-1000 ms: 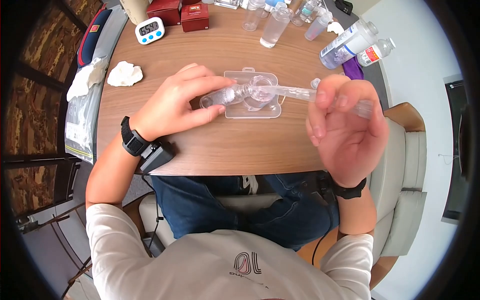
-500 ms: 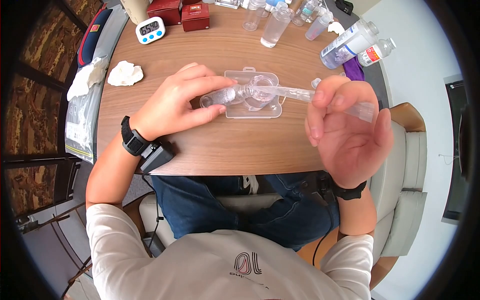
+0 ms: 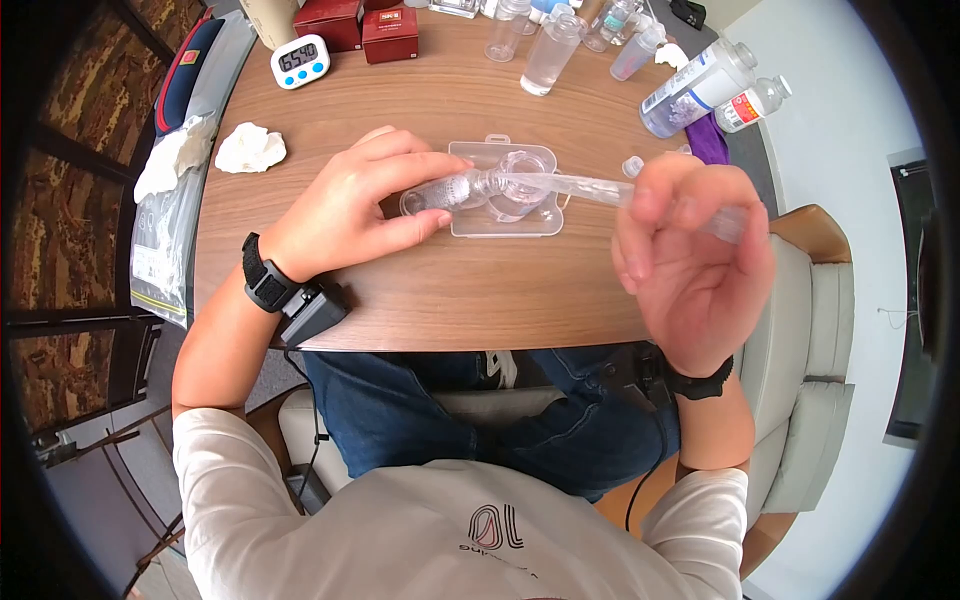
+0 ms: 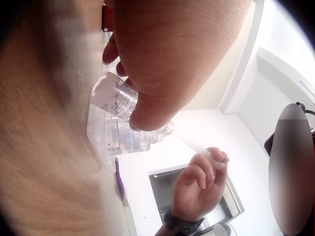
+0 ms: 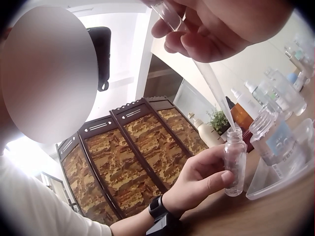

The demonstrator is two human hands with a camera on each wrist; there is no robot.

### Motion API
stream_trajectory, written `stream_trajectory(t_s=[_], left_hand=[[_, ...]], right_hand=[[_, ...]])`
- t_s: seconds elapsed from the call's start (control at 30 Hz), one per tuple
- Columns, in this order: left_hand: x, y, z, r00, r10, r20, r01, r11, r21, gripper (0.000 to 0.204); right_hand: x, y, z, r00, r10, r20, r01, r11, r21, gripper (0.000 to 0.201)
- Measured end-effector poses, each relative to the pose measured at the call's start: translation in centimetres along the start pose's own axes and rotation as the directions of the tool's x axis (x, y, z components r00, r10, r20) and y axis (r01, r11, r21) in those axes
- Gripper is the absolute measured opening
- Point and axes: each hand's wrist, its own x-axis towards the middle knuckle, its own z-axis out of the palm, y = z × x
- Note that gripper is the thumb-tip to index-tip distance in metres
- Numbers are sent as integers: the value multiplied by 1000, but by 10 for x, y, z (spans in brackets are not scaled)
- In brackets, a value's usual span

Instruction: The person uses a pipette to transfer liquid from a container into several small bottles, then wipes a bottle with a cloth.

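Note:
The left hand (image 3: 355, 200) grips a small clear bottle (image 3: 450, 193) with printed text between thumb and fingers, at the left side of a clear plastic case (image 3: 508, 228). A wider clear jar (image 3: 520, 203) stands in the case, beside the bottle. Raised at the right, the right hand (image 3: 695, 255) pinches a long translucent dropper (image 3: 585, 187) with curled fingers. In the right wrist view the dropper's thin tip (image 5: 232, 123) is at the mouth of the small bottle (image 5: 235, 167), which stands upright; how far it goes in cannot be told.
A white timer (image 3: 300, 62) and red boxes (image 3: 390, 36) stand at the back left, crumpled tissue (image 3: 250, 148) at the left. Several clear bottles (image 3: 552, 58) line the back; a large labelled bottle (image 3: 698, 90) stands back right near a purple cloth (image 3: 708, 140). A small cap (image 3: 632, 167) lies near the right hand.
The right hand's thumb moved outward from the dropper's wide end, then came back in against it. The left hand and the small bottle have stayed in place.

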Motion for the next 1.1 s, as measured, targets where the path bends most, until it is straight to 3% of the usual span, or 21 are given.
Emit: stream_trajectory(t_s=[0.07,0.2,0.33,0.4,0.43,0.5,1.1], left_hand=[[0,0,0,1000,2,-4,-2,1000,7,42],[-1,-1,0,1000,-11,-11,11,1000,2,41],[0,0,0,1000,-24,-13,24,1000,-6,40],[0,1,0,1000,-28,-12,27,1000,-7,40],[0,2,0,999,-32,-12,32,999,-8,40],[1,2,0,999,-35,-11,35,999,-14,40],[0,-1,1,1000,-21,-23,20,1000,-23,40]], right_hand=[[0,-2,0,1000,-23,-12,24,998,57,52],[3,-7,-8,993,-106,-43,105,994,-34,52],[4,10,-11,992,12,-128,-25,995,-94,51],[7,18,-6,967,175,-187,-190,980,-64,51],[10,22,-5,967,174,-187,-189,980,-65,51],[15,27,-3,931,298,-211,-318,946,-67,51],[16,34,-3,919,345,-192,-356,934,-23,53]])
